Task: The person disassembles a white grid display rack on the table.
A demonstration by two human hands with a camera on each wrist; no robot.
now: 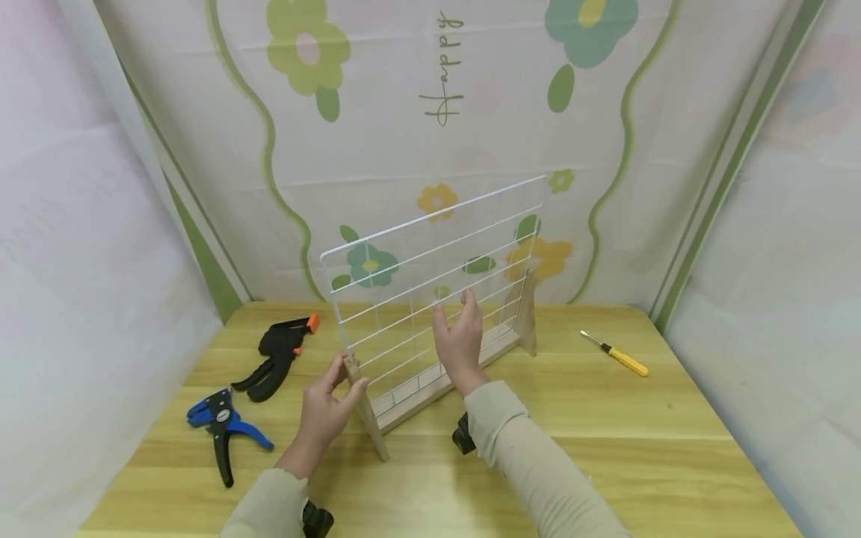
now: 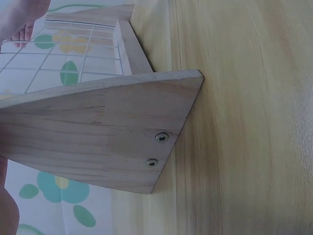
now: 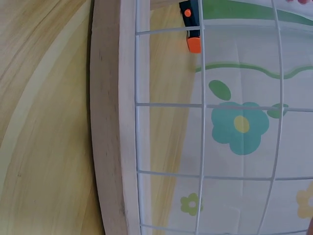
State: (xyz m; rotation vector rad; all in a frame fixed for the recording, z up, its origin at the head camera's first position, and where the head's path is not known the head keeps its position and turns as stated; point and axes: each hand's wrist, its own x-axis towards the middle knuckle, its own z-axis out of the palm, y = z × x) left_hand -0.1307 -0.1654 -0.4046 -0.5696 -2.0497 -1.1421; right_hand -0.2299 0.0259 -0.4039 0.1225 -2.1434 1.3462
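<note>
Head view, left hand (image 1: 324, 407): fingers are gripping the upper end of the left wooden panel (image 1: 368, 415), some tips disappearing behind it.
Head view, right hand (image 1: 460, 340): fingers are pointing up and open before the wire grid (image 1: 430, 217); cannot tell whether they are touching it.
Head view, wire grid: is standing on the surface (image 1: 605, 448) between the left wooden panel and the right wooden panel (image 1: 528, 317); right hand and right sleeve (image 1: 538, 463) are hiding part of the wooden bar (image 1: 415, 404) below.
Head view, tools: black tool with orange tip (image 1: 277, 355) and blue-and-black pliers (image 1: 225, 424) are lying left of the grid; yellow-handled screwdriver (image 1: 616, 355) is lying right.
Left wrist view, left wooden panel: is filling the foreground, showing two screw heads (image 2: 162, 137); left hand is running off the left edge, its grip mostly hidden.
Left wrist view, right hand: is sitting cropped in the top-left corner.
Right wrist view, wire grid: is running off the right side; the black tool is showing behind it, its rear cut off.
Right wrist view, fingertips: are barely entering at top right, hard to assign.
</note>
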